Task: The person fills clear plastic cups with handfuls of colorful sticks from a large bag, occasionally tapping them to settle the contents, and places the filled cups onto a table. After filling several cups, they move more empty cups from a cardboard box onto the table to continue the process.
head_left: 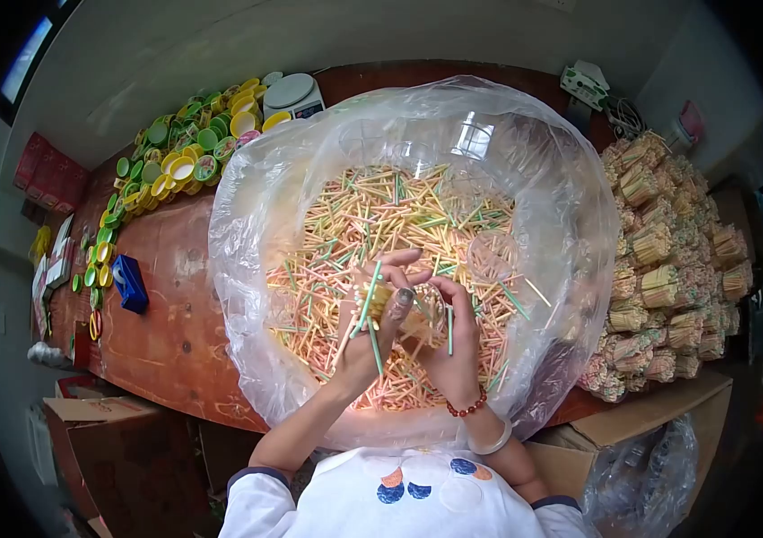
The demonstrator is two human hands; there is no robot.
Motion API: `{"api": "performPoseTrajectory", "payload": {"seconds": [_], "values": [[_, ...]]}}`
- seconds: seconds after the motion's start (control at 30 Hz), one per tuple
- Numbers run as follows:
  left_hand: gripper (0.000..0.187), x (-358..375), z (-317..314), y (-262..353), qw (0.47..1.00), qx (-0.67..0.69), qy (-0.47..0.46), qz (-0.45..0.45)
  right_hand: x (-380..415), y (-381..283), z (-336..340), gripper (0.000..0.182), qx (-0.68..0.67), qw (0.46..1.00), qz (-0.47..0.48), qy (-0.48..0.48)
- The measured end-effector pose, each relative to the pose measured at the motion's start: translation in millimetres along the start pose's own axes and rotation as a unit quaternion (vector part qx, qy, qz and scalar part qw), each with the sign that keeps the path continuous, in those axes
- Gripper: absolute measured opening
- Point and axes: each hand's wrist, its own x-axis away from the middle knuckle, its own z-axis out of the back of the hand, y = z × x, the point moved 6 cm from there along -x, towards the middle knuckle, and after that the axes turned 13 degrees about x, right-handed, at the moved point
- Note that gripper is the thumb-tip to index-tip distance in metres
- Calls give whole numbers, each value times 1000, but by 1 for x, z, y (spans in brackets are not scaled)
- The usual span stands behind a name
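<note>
My left hand point(372, 336) is closed round a bunch of short pastel sticks point(370, 299), some green and some cream, with ends poking out between the fingers. Close beside it, my right hand point(453, 350) has its fingers curled in. What lies in its palm is partly hidden; it looks clear and shiny, and a green stick point(449, 330) shows by the fingers. Both hands are above a heap of loose pink, yellow and green sticks point(372, 215) in a large clear plastic bag point(251, 260). A clear round container point(492, 255) lies on the heap.
Many bundled sticks point(659, 287) are stacked at the right. On the wooden table point(166, 305), yellow and green lids point(182, 168) are piled at the left, near a white scale point(292, 94) and a blue tape dispenser point(130, 285). Cardboard boxes point(130, 457) stand below.
</note>
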Motion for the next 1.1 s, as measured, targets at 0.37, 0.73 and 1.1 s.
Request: {"api": "performPoseTrajectory", "payload": {"seconds": [0.37,0.73,1.1], "values": [[73,-2,5,17,997,-33,-59,-34,0,1,-7,66,-70,997,-19,-10],[95,16,41,-34,702,-663,-260,-18,0,14,26,66,-100,985,-85,-113],[38,24,71,-2,989,-126,22,74,-5,31,24,66,-213,970,-91,-76]]}}
